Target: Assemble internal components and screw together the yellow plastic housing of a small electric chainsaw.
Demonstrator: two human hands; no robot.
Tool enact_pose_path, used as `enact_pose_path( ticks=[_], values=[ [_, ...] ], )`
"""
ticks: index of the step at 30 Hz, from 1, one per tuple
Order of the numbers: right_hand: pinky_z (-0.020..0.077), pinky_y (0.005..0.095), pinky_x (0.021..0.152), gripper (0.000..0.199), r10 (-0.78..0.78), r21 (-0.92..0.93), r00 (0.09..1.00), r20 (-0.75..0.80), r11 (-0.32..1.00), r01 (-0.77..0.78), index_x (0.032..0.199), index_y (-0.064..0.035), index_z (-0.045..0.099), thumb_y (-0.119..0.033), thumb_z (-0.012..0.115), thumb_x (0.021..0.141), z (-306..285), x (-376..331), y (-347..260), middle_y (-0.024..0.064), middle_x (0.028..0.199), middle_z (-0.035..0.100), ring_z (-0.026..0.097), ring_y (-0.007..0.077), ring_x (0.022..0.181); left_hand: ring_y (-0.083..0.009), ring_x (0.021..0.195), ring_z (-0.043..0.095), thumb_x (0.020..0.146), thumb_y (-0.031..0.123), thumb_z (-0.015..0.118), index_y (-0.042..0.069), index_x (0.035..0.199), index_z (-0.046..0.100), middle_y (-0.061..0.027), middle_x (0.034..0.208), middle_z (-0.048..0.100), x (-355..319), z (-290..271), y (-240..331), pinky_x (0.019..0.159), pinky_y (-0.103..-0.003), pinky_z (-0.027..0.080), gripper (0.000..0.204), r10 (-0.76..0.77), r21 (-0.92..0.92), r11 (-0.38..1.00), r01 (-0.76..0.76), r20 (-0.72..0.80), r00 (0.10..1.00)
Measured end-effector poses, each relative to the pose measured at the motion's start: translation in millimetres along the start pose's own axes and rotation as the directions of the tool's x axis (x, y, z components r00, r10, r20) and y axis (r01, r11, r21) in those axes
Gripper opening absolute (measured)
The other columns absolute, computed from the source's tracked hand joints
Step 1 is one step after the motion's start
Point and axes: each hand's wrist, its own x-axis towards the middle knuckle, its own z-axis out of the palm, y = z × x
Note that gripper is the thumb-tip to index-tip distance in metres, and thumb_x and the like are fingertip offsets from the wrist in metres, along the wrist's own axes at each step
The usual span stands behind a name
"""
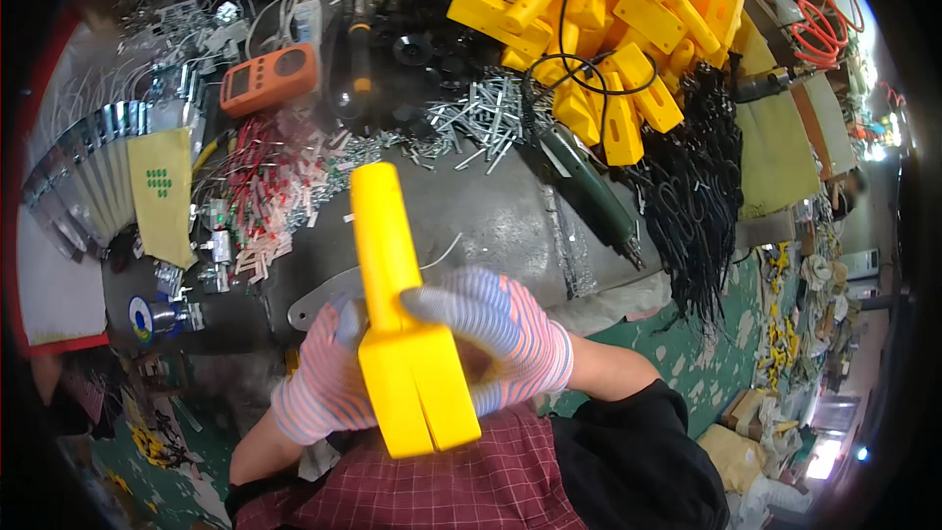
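Our left hand (319, 373) and right hand (505, 329) grip the yellow casing (404, 365) by the desk's (491, 211) near edge: likely light, stiff, best held mid-handle (380, 236).

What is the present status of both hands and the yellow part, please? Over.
Left hand and right hand both gripping yellow part. Narrow end uppermost in picture, slit in wide end. Possible obstacle: flat grey plate just beyond left hand.
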Motion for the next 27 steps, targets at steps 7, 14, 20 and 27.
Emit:
enact_pose_path(
  ticks=[7,14,20,27],
  values=[
    [0.0483,0.0406,0.089,0.085,0.362,0.173,0.861,-0.358,0.932,-0.320,0.132,0.0007,0.049,-0.032,0.089,0.063,-70,-32,1,0.0152,0.110,0.060,0.060,0.0328,0.100,-0.0204,0.110,0.055,0.067,0.021,0.086,0.005,0.126,0.046,-0.0094,0.121,0.055,-44,-62,-8,0.089,-0.034,0.046,0.073,0.050,0.161,0.986,0.031,-0.474,0.879],
    [0.0474,0.0438,0.088,0.089,-0.141,-0.695,0.681,-0.719,0.161,-0.700,0.139,-0.0099,0.050,-0.037,0.088,0.065,-154,-97,99,0.0193,0.110,0.058,0.056,0.0347,0.098,-0.0117,0.089,0.060,0.074,0.010,0.083,0.012,0.136,0.039,-0.0037,0.109,0.057,-16,-42,-32,0.078,-0.025,0.050,0.077,0.124,0.017,0.991,-0.129,-0.419,0.899],
    [0.0461,0.0479,0.090,0.060,-0.013,-0.769,0.769,-0.639,0.004,-0.639,0.124,-0.0091,0.063,-0.038,0.081,0.074,-156,-117,105,0.0195,0.115,0.059,0.056,0.0361,0.105,-0.0131,0.083,0.061,0.086,0.035,0.075,0.009,0.136,0.043,-0.0046,0.101,0.061,-6,-49,-37,0.069,-0.027,0.053,0.065,-0.128,-0.713,0.688,-0.137,-0.305,0.944],
    [0.0483,0.0415,0.083,0.018,0.260,-0.798,0.965,-0.042,0.572,-0.189,0.094,-0.0115,0.069,-0.020,0.071,0.079,-98,-9,106,0.0063,0.098,0.064,0.061,0.0262,0.096,-0.0205,0.101,0.062,0.090,0.031,0.069,0.005,0.130,0.052,-0.0103,0.119,0.061,14,-34,-17,0.088,-0.039,0.051,0.051,-0.124,-0.567,0.798,-0.206,-0.489,0.863]
  ],
)
